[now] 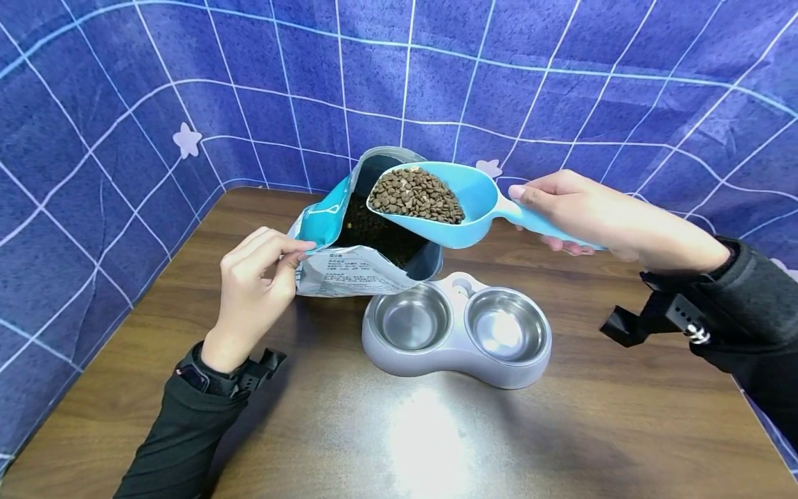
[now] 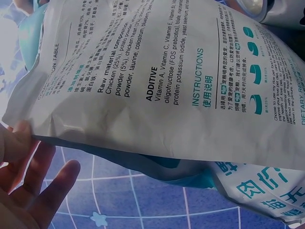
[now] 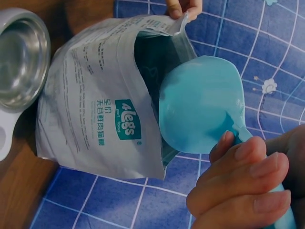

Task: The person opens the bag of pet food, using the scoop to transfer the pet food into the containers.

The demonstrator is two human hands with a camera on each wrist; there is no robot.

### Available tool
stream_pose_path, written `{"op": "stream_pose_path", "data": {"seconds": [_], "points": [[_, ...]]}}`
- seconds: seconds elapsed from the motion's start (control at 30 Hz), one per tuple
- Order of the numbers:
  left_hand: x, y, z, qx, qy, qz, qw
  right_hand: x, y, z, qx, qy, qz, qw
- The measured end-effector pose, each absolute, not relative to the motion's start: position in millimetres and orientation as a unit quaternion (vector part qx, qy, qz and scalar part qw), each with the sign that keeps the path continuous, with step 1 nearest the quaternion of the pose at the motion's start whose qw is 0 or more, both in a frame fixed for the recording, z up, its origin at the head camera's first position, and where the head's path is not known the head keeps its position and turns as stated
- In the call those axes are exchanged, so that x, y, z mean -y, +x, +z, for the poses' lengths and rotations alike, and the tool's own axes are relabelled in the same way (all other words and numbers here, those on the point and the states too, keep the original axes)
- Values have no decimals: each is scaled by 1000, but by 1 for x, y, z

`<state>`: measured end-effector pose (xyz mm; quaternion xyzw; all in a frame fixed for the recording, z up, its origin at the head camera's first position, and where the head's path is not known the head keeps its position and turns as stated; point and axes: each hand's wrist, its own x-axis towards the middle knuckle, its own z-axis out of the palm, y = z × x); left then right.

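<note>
Head view, items as they lie:

Left hand [image 1: 258,277]: thumb and forefinger pinching the near-left edge of the food bag [image 1: 349,274], drawing its mouth wide.

Right hand [image 1: 561,204]: fingers wrapped round the handle of the blue scoop [image 1: 479,197].

Scoop: above the bag's mouth, roughly level, kibble [image 1: 416,196] heaped up to the front lip. Whether its underside touches the bag's rim, I cannot tell.

Bag: behind the left half of the double bowl stand [image 1: 458,312], more dark kibble inside.

Step in hand, by my judgement: taking a measure of kibble from the bag. My next move calls for a steady wrist, the scoop kept flat or slightly nose-up, since pieces at the lip could slide off.

Edges: bag rim close beneath the scoop; steel bowl rims just in front of the bag; patterned cloth [image 1: 499,76] rising behind.

Room: free air to the right of the bag and over the bowls; widest stretch of table [image 1: 592,402] on my side of the stand and to its right.
</note>
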<state>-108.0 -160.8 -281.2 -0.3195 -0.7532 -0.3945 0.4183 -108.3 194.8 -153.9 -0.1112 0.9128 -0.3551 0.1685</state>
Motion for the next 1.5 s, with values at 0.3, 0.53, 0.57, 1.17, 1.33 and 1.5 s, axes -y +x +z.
{"op": "stream_pose_path", "data": {"seconds": [0.3,0.53,0.57,1.17,1.33,1.5], "points": [[160,-109,-281,753,-314,-390,426,-206,-109,-151,-907,-125,-363,173],[160,-110,-281,754,-306,-389,432,-213,-112,-149,-916,-100,-353,162],[160,-110,-280,754,-305,-390,432,-214,-112,-148,-916,-97,-354,162],[159,-112,-278,759,-307,-386,425,-248,-116,-143,-921,-69,-354,147],[159,-113,-277,762,-307,-384,422,-258,-117,-144,-923,-64,-351,145],[159,-112,-277,764,-307,-381,420,-265,-115,-147,-925,-51,-347,144]]}}
